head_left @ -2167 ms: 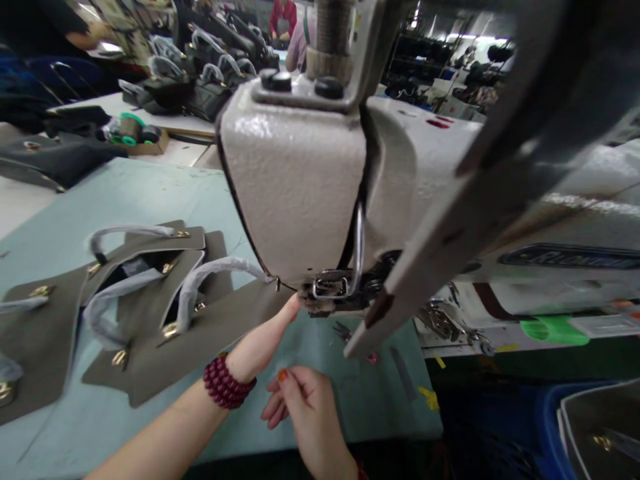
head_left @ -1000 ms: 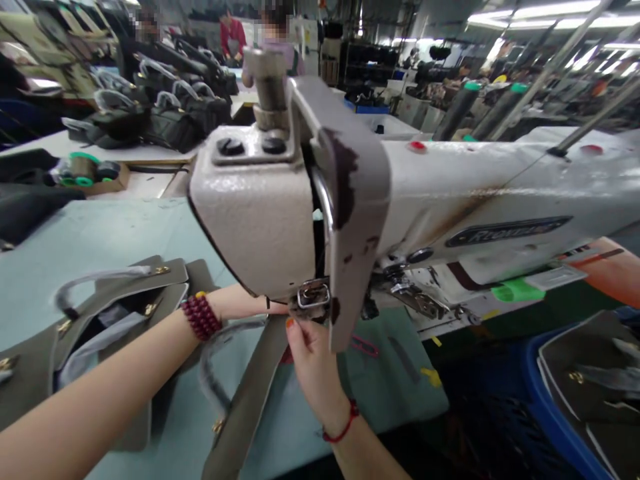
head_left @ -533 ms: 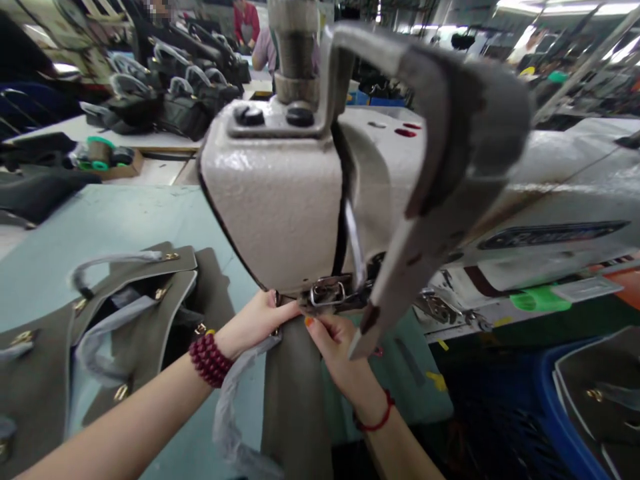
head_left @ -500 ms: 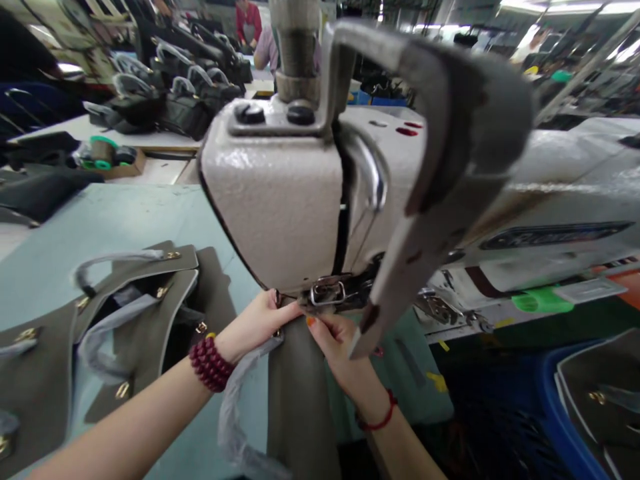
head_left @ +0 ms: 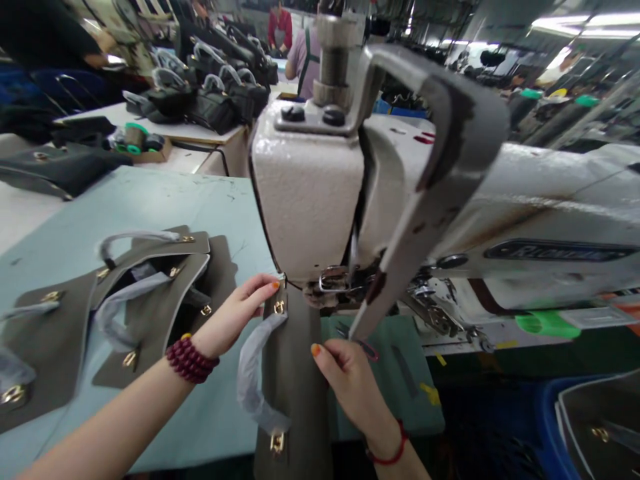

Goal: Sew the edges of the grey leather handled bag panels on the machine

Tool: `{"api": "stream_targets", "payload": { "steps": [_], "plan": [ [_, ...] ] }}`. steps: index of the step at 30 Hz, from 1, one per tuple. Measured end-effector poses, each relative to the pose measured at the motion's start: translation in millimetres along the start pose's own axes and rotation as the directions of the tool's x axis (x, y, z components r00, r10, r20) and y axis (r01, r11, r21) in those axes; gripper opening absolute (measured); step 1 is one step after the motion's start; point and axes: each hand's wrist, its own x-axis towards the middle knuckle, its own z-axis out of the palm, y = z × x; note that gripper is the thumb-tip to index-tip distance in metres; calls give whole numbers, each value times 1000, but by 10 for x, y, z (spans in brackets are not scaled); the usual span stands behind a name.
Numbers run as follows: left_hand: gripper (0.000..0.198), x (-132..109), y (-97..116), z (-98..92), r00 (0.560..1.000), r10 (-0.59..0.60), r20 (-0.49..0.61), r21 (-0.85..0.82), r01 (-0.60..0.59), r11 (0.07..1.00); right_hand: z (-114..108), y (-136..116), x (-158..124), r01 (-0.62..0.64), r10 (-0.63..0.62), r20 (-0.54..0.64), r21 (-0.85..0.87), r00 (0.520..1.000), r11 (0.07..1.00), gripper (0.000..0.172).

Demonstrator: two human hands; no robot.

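My left hand (head_left: 245, 307) pinches the upper left edge of a dark olive-brown bag panel (head_left: 303, 373), beside a gold ring fitting. From that fitting a handle wrapped in clear plastic (head_left: 255, 380) loops down to a second fitting. To the right of the panel's edge is my right hand (head_left: 353, 383), loosely curled with the thumb apart and its tip over the edge; nothing shows in it. Behind its knuckles lie scissors with a pink handle (head_left: 370, 351). The panel's top end lies by the presser foot area of a white sewing machine (head_left: 310, 200).
More olive-brown bag pieces (head_left: 55, 340) with wrapped handles lie on the pale green table (head_left: 210, 200) to the left. A blue bin (head_left: 545, 407) holding panels stands at lower right. Black bags (head_left: 215, 110) crowd a table behind. Other people work in the background.
My hands have moved apart and down from beneath the machine head. The panel has come out toward me, showing both handle fittings. My right hand has drawn back from the left. The camera view has shifted.
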Motion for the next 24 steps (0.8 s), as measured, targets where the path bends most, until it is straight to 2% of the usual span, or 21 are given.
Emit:
{"api": "stream_targets", "payload": {
  "steps": [4,7,9,11,13,14,16,19,22,24],
  "plan": [
    [63,-334,-341,-42,999,3,34,-51,-1,999,42,111,-159,-18,17,12,23,1000,1000,45],
    [67,-451,-502,18,987,154,43,143,-159,977,70,179,-304,-42,42,18,39,999,998,46],
    [66,-414,-530,91,960,274,50,254,-278,926,88,220,-417,-56,56,13,26,998,998,46],
    [64,-331,-487,179,934,351,69,278,-355,893,86,261,-547,-60,60,5,-12,998,998,47],
    [60,-255,-389,272,924,374,79,232,-382,895,36,304,-694,-80,80,13,-14,997,997,44],
    [57,-232,-329,317,933,350,83,180,-359,916,-17,325,-771,-99,99,11,7,995,995,41],
    [49,-219,-213,397,961,258,98,48,-263,963,-191,361,-924,-131,134,-48,55,990,990,41],
    [44,-254,-99,482,981,155,116,-71,-147,987,-612,380,-1130,-124,132,-295,45,946,991,46],
    [45,-298,-60,525,984,155,92,-111,-144,983,-1106,352,-1277,-83,69,-562,1,824,997,50],
    [46,-319,-47,539,987,154,52,-131,-146,981,-1376,336,-1322,-44,11,-666,-33,746,999,51]
  ]
}}
